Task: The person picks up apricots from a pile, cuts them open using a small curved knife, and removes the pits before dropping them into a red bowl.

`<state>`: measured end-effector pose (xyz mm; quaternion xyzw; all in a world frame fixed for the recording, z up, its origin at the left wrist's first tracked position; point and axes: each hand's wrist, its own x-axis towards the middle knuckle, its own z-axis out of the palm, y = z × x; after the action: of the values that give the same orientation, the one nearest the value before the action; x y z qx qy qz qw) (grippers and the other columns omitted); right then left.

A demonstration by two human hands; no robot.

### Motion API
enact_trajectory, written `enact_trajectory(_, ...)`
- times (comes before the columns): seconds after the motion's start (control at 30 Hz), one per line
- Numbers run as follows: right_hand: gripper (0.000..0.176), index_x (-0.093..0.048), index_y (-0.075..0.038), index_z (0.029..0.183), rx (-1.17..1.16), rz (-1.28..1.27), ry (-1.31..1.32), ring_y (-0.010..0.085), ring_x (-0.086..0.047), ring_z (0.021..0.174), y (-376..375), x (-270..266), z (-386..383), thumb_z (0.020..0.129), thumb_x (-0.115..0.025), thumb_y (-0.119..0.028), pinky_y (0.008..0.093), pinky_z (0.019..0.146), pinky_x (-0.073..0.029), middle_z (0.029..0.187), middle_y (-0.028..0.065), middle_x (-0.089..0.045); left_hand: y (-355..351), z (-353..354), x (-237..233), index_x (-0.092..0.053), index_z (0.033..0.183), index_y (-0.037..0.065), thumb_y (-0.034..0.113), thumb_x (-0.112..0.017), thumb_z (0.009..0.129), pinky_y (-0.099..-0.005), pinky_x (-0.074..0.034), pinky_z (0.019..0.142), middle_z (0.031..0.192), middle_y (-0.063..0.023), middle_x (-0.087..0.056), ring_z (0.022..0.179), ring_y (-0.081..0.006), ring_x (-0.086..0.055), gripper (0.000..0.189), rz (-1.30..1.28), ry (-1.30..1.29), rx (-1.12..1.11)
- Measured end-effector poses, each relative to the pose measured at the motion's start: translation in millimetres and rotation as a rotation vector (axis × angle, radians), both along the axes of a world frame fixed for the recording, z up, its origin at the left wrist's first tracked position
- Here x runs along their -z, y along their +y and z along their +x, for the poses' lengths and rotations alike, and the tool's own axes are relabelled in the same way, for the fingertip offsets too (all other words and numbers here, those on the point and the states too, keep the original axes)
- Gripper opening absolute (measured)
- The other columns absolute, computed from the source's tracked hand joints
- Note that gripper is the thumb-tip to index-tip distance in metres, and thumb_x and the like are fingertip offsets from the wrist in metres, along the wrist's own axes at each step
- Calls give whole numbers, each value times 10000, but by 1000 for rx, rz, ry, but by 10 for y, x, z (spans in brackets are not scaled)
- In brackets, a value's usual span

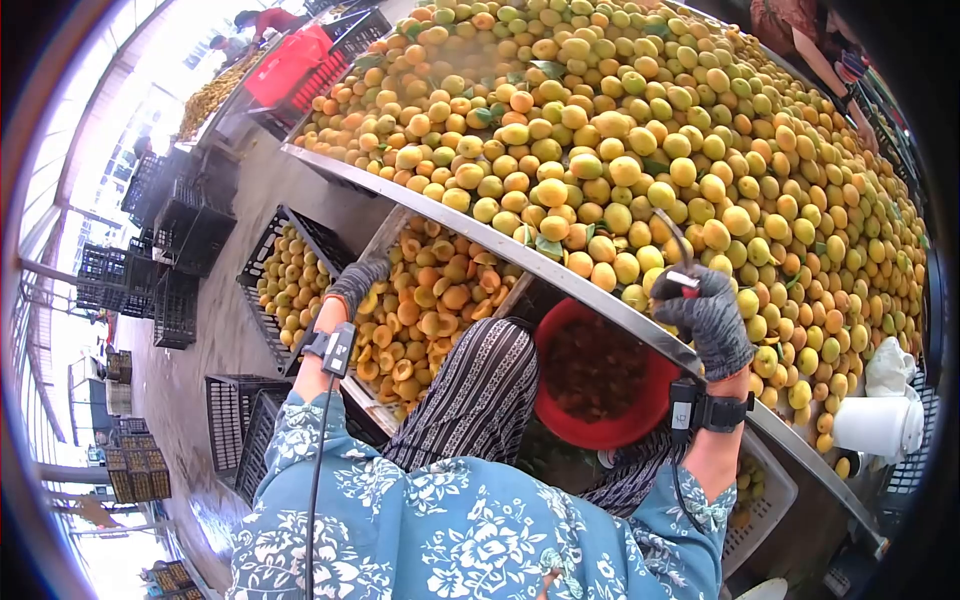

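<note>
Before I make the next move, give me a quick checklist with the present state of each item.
1. Knife gripped in right hand: ok.
2. Left hand away from the blade: ok, beside the wooden-edged box of cut fruit.
3. Left hand empty: cannot tell.
4. Gloves on both hands: ok.
5. Whole fruit within reach: ok, heaped beyond the metal rim.
6. Red basin empty: not ok, brownish pieces inside.
</note>
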<state>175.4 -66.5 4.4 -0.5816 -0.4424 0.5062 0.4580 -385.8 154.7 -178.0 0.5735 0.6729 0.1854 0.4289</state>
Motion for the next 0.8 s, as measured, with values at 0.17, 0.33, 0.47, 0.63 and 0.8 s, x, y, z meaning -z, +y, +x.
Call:
enact_trajectory(0.17,147,-674,-41,750,-218,22,-167,94,-593,672,12,62,-79,617,-729,-67,252,662,-480,709,-2,-645,-267,1067,-937,-668,1023,40,176,-702,830,-249,-481,683,821,-46,-660,711,-107,-593,238,304,106,-123)
enact_trajectory(0.33,152,-673,-42,757,-237,9,-110,83,-581,646,17,42,-58,614,-721,-57,240,618,-466,702,-7,-637,-272,2245,-1534,-691,906,35,184,-735,788,-273,-484,709,811,-50,-668,742,-144,-602,195,687,-264,105)
enact_trajectory(0.47,167,-673,-44,770,-162,-7,-14,61,-549,580,-16,11,-50,609,-714,-49,210,519,-421,691,-15,-621,-156,3006,-1576,-703,954,91,412,-760,747,-380,-482,825,957,-92,-683,910,-272,-627,385,885,239,519)
enact_trajectory(0.63,169,-676,-52,811,36,-49,60,50,-511,529,-24,59,41,646,-706,-69,196,463,-377,691,-29,-608,-152,3462,-1268,-664,1056,98,549,-731,692,-422,-450,898,991,-126,-656,989,-306,-595,584,814,677,525)
enact_trajectory(0.8,184,-690,-59,844,124,-35,84,72,-526,575,-44,2,76,661,-708,-58,241,514,-412,684,-18,-608,-273,3519,-1473,-612,1030,61,52,-847,602,-295,-522,795,1003,-45,-629,928,-171,-608,488,415,-366,424)
